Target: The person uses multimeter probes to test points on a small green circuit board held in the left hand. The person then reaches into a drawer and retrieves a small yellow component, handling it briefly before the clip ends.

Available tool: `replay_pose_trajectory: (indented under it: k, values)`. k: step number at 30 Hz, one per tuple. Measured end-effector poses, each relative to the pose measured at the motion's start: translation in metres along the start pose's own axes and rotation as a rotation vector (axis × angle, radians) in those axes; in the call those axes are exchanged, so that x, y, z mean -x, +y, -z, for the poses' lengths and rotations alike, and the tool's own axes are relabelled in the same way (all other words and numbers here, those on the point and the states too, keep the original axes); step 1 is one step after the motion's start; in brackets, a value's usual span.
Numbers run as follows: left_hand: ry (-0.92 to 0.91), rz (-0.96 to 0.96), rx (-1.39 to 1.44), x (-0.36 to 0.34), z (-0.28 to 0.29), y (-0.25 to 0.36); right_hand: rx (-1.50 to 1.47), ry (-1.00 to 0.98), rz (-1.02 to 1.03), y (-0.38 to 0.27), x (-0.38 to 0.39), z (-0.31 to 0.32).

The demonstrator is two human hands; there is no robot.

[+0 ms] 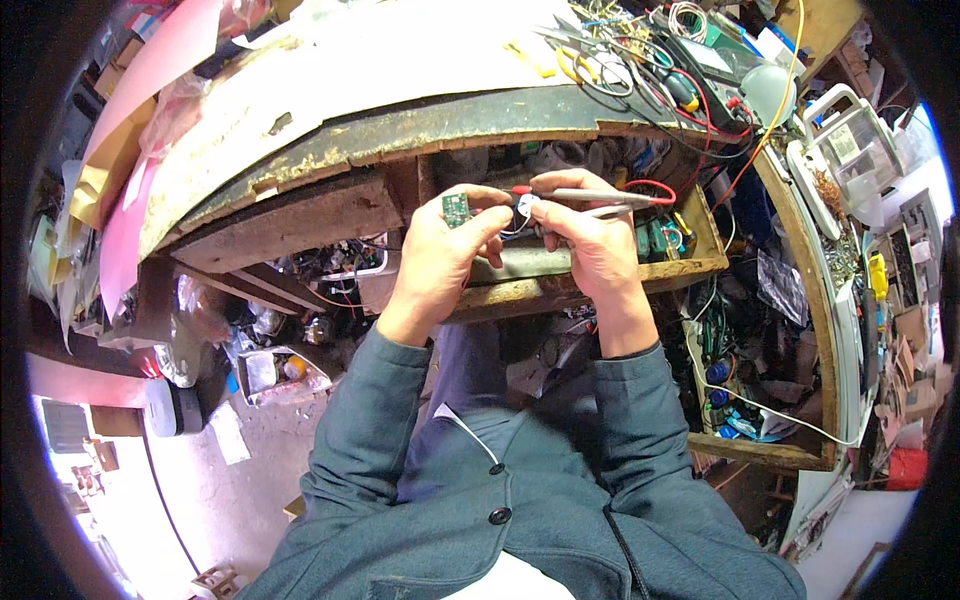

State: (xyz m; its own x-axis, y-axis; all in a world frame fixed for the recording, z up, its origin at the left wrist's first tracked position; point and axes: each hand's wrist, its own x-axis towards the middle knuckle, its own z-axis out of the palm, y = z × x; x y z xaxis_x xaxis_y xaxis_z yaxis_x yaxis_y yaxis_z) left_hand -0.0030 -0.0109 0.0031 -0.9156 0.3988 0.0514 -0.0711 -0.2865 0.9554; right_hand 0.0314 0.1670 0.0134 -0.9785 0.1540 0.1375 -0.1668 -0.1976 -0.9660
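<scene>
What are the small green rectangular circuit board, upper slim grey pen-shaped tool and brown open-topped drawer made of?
Green circuit board: likely resin laminate; flat green face with small pale components.
Upper grey tool: probably smooth plastic, maybe metal; even grey surface.
Brown drawer: apparently wood, rough finish; scuffed, blotchy edges.

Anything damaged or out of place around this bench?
Yes. The bench's front edge looks damaged: toward the left, its dark surface is worn and chipped into pale patches. At upper right, cables lie in a messy tangle.
</scene>
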Motion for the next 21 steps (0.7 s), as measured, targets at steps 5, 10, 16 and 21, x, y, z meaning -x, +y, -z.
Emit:
replay_pose_trajectory:
  k: [5,10,16,21]
  values:
    - [0.016,0.029,0.0,0.0039,-0.0014,0.0046,-0.048,-0.121,-0.044,-0.0044,0.0012,0.0003]
    - [0.023,0.024,-0.04,0.0026,0.0017,-0.001,-0.04,-0.118,-0.039,-0.0022,-0.0004,0.0022]
    - [0.053,0.062,-0.11,0.0046,-0.0004,0.0051,-0.052,-0.132,-0.044,0.0008,-0.0011,0.0028]
    - [0.054,0.055,-0.101,0.0046,-0.0004,0.0046,-0.077,-0.126,-0.056,-0.0029,-0.0005,0.0009]
